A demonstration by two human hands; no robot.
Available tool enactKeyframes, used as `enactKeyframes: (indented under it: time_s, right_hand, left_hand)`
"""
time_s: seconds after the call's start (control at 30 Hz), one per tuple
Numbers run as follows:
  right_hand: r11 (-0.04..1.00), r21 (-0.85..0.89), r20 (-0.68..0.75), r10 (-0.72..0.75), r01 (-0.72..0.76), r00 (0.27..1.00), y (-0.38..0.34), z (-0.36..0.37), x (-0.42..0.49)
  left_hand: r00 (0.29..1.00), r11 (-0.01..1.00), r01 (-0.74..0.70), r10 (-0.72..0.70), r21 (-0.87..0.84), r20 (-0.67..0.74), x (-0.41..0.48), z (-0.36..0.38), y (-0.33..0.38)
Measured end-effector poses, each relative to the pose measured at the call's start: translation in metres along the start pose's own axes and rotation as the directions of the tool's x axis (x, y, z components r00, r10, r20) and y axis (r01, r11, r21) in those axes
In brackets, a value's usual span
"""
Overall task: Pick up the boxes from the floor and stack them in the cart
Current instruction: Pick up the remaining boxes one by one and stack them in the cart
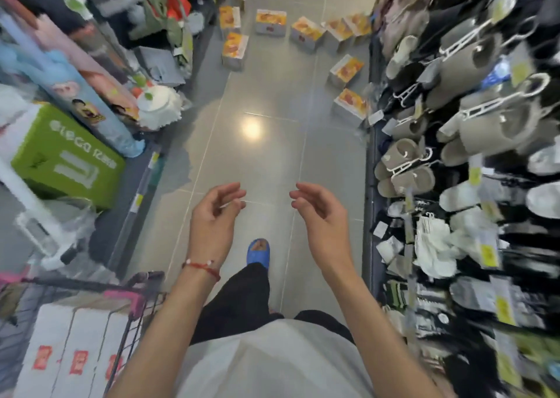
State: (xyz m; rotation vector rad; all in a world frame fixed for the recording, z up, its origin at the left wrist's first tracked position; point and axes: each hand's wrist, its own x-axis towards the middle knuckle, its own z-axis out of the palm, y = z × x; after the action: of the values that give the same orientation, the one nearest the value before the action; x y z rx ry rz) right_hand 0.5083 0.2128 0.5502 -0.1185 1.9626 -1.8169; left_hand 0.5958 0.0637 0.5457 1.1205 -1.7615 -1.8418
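Observation:
Several white boxes with orange pictures lie scattered on the grey tiled floor at the far end of the aisle, among them one (270, 21) in the middle, one (234, 50) on the left and one (351, 103) by the right shelf. The wire cart (142, 303) with a pink handle stands at the lower left; three white boxes (75, 346) with red labels stand side by side in it. My left hand (215, 219) and my right hand (321, 215) hang in front of me, fingers loosely curled, holding nothing, well short of the floor boxes.
Shelves crowd both sides of the narrow aisle. On the left sit a green box (65, 158) and rolled goods; on the right hang grey slippers (406, 170) and socks. My foot in a blue sandal (258, 252) is on the floor between my hands.

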Motion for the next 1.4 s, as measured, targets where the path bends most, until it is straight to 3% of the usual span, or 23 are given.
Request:
enactKeyframes:
  time_s: [0.2, 0.7, 1.2, 1.4]
  right_hand:
    - [0.998, 0.046, -0.161, 0.059, -0.052, 0.985, -0.027, -0.018, 0.088]
    - [0.988, 0.133, -0.366, 0.121, -0.077, 0.923, -0.095, -0.027, 0.346]
    - [0.958, 0.136, -0.36, 0.284, -0.251, 0.889, -0.137, -0.101, 0.649]
    - [0.937, 0.125, -0.41, 0.349, -0.327, 0.843, -0.142, -0.102, 0.745]
  left_hand:
    - [0.989, 0.998, 0.05, -0.055, 0.036, 0.14, 0.097, 0.063, 0.031]
    - [0.936, 0.99, 0.054, -0.097, 0.134, 0.339, 0.347, 0.208, 0.137]
    - [0.919, 0.961, 0.136, -0.214, 0.242, 0.331, 0.596, 0.41, 0.196]
    - [0.871, 0.934, 0.18, -0.297, 0.308, 0.391, 0.696, 0.461, 0.206]
